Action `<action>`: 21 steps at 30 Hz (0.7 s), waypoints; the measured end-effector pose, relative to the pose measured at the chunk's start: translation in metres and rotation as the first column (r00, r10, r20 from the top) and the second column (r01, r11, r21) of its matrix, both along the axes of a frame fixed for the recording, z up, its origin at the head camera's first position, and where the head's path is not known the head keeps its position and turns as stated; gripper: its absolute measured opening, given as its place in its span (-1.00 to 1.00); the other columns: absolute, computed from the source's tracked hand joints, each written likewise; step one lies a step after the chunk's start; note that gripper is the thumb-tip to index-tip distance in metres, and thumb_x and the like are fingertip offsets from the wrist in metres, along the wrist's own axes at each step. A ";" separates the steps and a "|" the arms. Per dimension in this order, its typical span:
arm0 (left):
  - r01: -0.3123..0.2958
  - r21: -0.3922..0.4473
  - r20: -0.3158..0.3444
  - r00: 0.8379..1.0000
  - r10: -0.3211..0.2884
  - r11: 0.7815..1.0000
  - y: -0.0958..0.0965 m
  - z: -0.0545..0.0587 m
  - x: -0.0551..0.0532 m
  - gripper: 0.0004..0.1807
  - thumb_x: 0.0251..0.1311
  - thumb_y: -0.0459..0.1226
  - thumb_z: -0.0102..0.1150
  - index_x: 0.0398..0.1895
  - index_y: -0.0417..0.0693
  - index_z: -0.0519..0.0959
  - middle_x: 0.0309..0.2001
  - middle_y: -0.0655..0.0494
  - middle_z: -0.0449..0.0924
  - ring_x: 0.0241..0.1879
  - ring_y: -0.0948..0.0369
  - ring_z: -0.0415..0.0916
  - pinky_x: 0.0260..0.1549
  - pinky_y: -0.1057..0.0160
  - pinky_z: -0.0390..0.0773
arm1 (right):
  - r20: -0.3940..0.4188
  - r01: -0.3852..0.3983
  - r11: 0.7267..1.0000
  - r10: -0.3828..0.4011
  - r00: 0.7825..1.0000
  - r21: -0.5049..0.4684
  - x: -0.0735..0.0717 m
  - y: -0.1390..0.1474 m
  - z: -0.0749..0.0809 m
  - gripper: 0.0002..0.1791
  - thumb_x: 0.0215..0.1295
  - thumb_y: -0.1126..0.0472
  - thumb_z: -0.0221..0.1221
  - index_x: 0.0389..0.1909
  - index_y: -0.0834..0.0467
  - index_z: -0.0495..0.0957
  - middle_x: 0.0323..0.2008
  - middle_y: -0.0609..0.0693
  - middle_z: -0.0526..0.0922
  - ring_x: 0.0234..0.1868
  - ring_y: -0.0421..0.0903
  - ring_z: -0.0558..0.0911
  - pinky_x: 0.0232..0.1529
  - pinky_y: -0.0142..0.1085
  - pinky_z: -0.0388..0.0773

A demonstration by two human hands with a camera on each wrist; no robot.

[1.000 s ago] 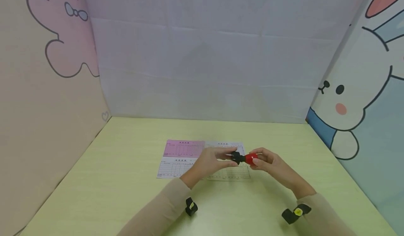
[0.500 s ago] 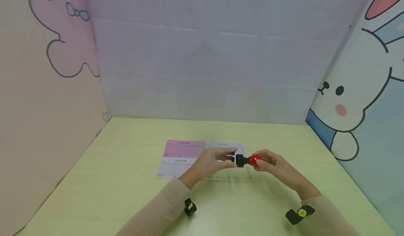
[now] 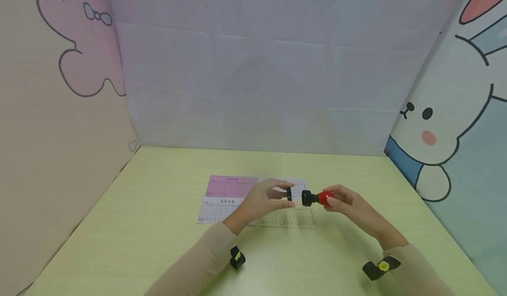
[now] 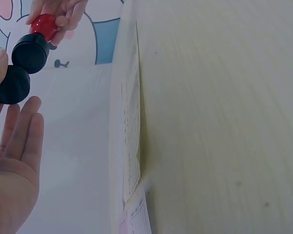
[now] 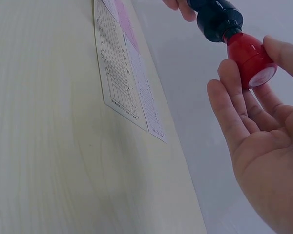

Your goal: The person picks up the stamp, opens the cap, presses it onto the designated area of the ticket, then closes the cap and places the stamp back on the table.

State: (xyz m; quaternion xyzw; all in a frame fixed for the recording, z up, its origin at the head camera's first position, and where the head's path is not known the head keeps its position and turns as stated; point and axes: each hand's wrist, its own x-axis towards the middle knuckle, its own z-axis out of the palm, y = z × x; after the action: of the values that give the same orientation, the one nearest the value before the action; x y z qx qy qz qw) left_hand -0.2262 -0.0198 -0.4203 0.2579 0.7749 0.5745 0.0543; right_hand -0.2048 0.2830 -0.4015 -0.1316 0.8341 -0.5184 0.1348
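In the head view my right hand point(image 3: 350, 208) pinches the rounded red handle of a stamp point(image 3: 306, 198), whose wide black end points left. The thumb and fingertips on the red handle point(image 5: 249, 56) also show in the right wrist view. My left hand point(image 3: 261, 199) holds a round black cap point(image 3: 289, 194) between thumb and fingers. A small gap separates cap and stamp in the head view. From the left wrist, the cap point(image 4: 12, 85) overlaps the stamp's black end point(image 4: 30, 53). Both hands are raised over the printed forms.
Below the hands lie a pink form point(image 3: 229, 186), a white form point(image 3: 219, 209) and a yellowish form point(image 3: 289, 217), with another pale one partly hidden behind the left hand. The pale table point(image 3: 158, 177) meets a white back wall and cartoon-covered side walls.
The black cap has come off the stamp and stays in my left hand. My right hand has moved to the right with the stamp, widening the gap between them.
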 end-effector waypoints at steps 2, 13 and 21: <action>-0.006 -0.007 -0.013 1.000 0.005 1.000 -0.001 -0.001 -0.001 -0.41 0.07 -0.02 0.49 0.22 0.24 0.60 0.16 0.30 0.55 0.06 0.18 0.62 -0.01 0.17 0.62 | 0.005 0.005 1.000 -0.005 1.000 0.004 0.000 0.001 0.001 -0.48 0.51 -0.04 0.11 0.31 0.16 0.35 0.18 0.19 0.58 0.15 0.18 0.61 0.29 0.25 0.29; -0.040 -0.025 -0.045 0.998 0.039 0.999 -0.003 -0.001 -0.002 -0.40 0.02 0.00 0.51 0.19 0.17 0.64 -0.05 0.35 0.70 0.01 0.29 0.63 0.14 -0.03 0.52 | 0.007 0.025 1.000 -0.025 1.000 0.009 0.002 0.004 0.002 -0.46 0.52 -0.04 0.08 0.34 0.18 0.33 0.20 0.21 0.56 0.17 0.22 0.59 0.29 0.26 0.28; -0.053 -0.006 -0.025 0.998 0.053 0.999 -0.002 -0.001 -0.001 -0.38 0.09 0.02 0.48 0.23 0.07 0.62 0.02 0.23 0.70 0.04 0.24 0.62 0.11 0.05 0.56 | 0.010 0.038 0.999 -0.038 0.999 -0.004 0.001 0.005 0.001 -0.47 0.52 -0.04 0.08 0.32 0.19 0.34 0.20 0.21 0.56 0.17 0.23 0.58 0.30 0.25 0.29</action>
State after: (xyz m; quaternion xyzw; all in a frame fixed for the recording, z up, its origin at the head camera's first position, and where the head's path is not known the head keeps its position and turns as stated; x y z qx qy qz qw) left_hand -0.2277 -0.0222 -0.4213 0.2444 0.7839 0.5700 0.0301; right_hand -0.2035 0.2878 -0.4005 -0.1135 0.8348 -0.5231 0.1287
